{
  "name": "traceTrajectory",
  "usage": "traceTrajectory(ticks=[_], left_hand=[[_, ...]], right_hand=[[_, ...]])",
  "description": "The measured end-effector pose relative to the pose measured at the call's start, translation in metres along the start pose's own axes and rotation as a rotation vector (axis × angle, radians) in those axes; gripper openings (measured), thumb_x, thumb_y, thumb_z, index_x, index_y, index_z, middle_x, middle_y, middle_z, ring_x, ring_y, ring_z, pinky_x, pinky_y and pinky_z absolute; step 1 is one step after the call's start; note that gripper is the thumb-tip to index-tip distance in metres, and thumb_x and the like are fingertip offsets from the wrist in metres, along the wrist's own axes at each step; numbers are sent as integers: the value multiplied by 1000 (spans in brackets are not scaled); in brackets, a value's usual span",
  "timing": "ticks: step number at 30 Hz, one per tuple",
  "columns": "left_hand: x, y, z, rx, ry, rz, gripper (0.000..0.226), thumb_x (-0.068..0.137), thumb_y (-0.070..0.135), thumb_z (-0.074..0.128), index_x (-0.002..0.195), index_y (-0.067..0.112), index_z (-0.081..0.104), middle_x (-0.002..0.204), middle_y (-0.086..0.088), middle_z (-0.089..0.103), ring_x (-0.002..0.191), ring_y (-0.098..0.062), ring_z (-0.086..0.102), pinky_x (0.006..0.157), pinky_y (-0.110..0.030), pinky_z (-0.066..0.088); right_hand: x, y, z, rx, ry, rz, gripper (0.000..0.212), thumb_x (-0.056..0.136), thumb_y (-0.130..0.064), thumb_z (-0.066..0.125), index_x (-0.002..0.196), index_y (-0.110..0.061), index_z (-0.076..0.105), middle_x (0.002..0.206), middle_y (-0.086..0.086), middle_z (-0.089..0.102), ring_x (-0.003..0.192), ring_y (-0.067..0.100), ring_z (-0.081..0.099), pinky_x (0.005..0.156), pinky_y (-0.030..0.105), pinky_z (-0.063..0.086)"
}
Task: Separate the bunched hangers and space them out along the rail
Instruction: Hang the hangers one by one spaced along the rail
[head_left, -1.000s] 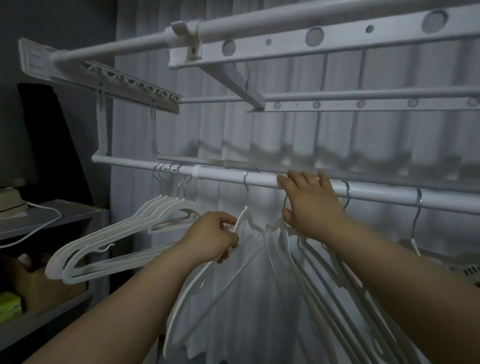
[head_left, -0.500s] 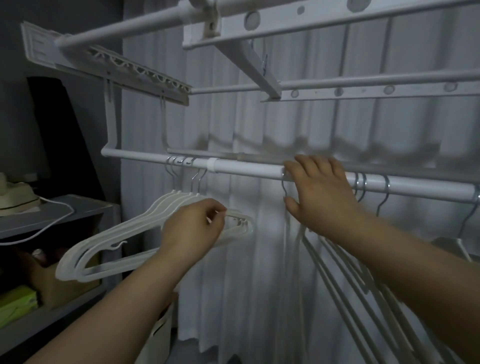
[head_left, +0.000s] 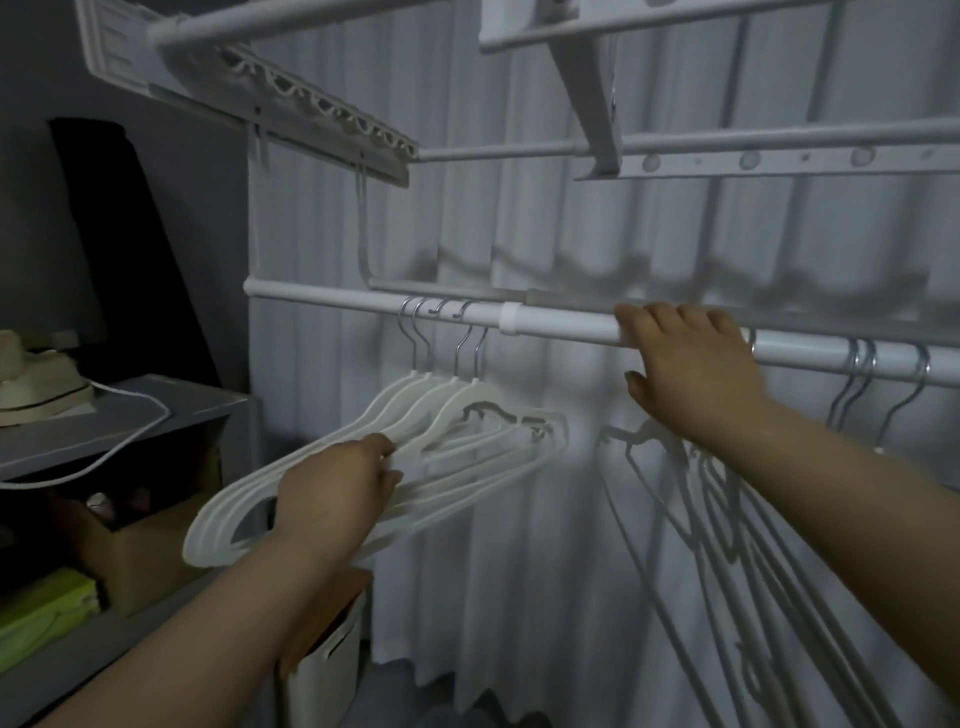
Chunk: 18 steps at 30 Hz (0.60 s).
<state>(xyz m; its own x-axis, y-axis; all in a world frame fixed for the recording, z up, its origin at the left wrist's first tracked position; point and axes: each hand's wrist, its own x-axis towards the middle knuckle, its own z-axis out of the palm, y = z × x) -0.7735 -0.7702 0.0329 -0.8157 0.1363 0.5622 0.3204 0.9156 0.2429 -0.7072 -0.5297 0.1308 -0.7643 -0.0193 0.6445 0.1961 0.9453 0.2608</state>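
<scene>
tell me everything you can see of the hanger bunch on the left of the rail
The bunch of hangers is about four white, plastic-looking hangers with metal hooks, packed close together on the white rail left of its collar. They hang tilted, near ends swung low. The left hand touches their arms.

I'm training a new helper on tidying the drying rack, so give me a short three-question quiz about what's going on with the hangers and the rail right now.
1. True or false: the right hand rests on the rail.
2. How many metal hooks does the bunch of hangers left of the rail's collar show? A two, B four, C seven.
3. Fill in: the ____ hand holds that bunch by its lower arms.
Key: 1 true; 2 B; 3 left hand.
</scene>
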Motion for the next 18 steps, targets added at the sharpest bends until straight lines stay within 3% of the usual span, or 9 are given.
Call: traceTrajectory(ticks=[4,8,11,15,18], left_hand=[[7,-9,-2,-26,-15,69,24,91,33,47,102,18,62,101,-6,69,100,-26,61,77,-31,46],[21,-7,-7,-74,-40,101,23,92,31,46,83,12,57,90,-11,67,89,-30,62,71,-33,45],[34,8,-7,-35,-56,135,23,93,30,46,98,15,63,99,-8,67,94,-28,60,70,-29,41],[37,27,3,-4,-109,167,27,93,32,44,110,22,62,110,-3,66,104,-24,58,75,-29,41],[21,24,11,-48,-160,151,26,91,36,46,107,26,63,108,1,67,104,-20,60,80,-28,45]], right_hand=[[0,1,1,-11,-1,-9,58,87,-23,54,139,-11,32,133,13,47,121,33,41,101,42,28],[0,1,0,-2,6,-6,58,86,-22,55,139,-12,33,134,13,47,120,33,43,101,42,28],[0,4,3,-8,10,-9,59,83,-20,59,137,-9,37,130,15,51,116,36,47,98,44,31],[-1,12,14,16,143,-82,63,56,-9,80,115,3,58,99,25,66,85,43,63,80,50,48],[-3,11,19,13,262,-128,62,50,-12,81,107,2,60,99,24,67,89,42,64,86,52,49]])
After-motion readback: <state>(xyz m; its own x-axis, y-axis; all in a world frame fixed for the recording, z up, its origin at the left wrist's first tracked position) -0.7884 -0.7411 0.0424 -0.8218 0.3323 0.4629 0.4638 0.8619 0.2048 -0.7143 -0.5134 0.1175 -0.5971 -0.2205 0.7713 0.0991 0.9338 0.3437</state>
